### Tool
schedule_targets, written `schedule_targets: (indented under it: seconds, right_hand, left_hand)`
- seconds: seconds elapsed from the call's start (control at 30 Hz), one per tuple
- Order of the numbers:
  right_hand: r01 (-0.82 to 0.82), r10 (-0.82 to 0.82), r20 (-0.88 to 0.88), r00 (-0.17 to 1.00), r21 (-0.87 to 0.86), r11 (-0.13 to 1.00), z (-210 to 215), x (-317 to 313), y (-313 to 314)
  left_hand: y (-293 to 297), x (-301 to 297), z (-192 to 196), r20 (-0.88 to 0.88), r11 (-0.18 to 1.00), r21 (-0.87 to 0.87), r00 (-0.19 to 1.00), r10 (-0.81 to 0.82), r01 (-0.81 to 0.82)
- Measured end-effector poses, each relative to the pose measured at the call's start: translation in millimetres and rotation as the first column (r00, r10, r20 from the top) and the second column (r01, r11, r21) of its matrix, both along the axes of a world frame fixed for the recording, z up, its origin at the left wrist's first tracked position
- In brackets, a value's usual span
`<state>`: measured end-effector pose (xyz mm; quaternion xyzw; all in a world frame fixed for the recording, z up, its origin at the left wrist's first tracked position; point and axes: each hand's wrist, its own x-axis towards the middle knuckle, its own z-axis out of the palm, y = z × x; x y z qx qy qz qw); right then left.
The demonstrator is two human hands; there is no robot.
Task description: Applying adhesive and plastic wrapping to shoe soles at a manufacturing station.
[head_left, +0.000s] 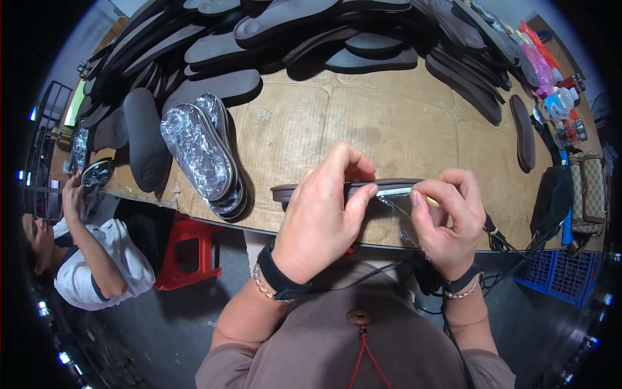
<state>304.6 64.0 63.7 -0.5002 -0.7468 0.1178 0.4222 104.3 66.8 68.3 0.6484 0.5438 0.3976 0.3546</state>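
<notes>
My left hand (317, 217) is closed on a dark brown shoe sole (283, 193), held edge-on above the table's near edge. Thumb and fingers pinch it near its middle. In a pinch grip, my right hand (450, 214) holds a slim tool (396, 192) with a flat whitish front part and a yellowish end. The tool's tip lies against the sole's side, close to my left thumb. Thin clear plastic film (403, 223) hangs below the tool between my hands. Farther left lies a stack of soles wrapped in clear plastic (197, 152).
Dark soles (285, 23) are heaped along the far side of the cardboard-covered table (389, 117). A single sole (521, 133) lies at right, near a plastic bottle (560, 104). Cables (502, 243) hang off the right edge. A co-worker (97, 259) sits left, beside a red stool (191, 253).
</notes>
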Motion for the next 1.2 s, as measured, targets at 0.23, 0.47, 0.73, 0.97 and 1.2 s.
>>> schedule_targets:
  seconds: [0.23, 0.47, 0.73, 0.97, 1.2]
  right_hand:
    - [-0.086, 0.085, -0.045, 0.995, -0.013, 0.996, -0.6, 8.4, 26.0]
    - [-0.278, 0.27, -0.1, 0.958, -0.079, 0.957, -0.6, 18.5, 47.4]
    - [-0.393, 0.362, -0.193, 0.912, -0.157, 0.906, -8.3, 25.1, 72.4]
    - [-0.404, 0.36, -0.304, 0.882, -0.094, 0.91, -19.1, 27.1, 101.5]
    - [-0.495, 0.287, -0.5, 0.817, -0.355, 0.793, -12.8, 46.2, 117.0]
  left_hand:
    - [-4.8, -24.1, 18.2, -0.166, 0.947, -0.016, 0.933, -0.318, 0.32]
    - [-12.2, -31.5, 29.3, -0.313, 0.892, -0.045, 0.842, -0.439, 0.449]
    - [45.9, -18.3, 24.2, -0.226, 0.808, -0.258, 0.78, -0.584, 0.53]
    - [100.5, 9.7, -30.1, 0.36, 0.695, -0.234, 0.725, -0.587, 0.68]
    - [107.0, 16.2, -30.9, 0.475, 0.728, -0.19, 0.711, -0.519, 0.659]
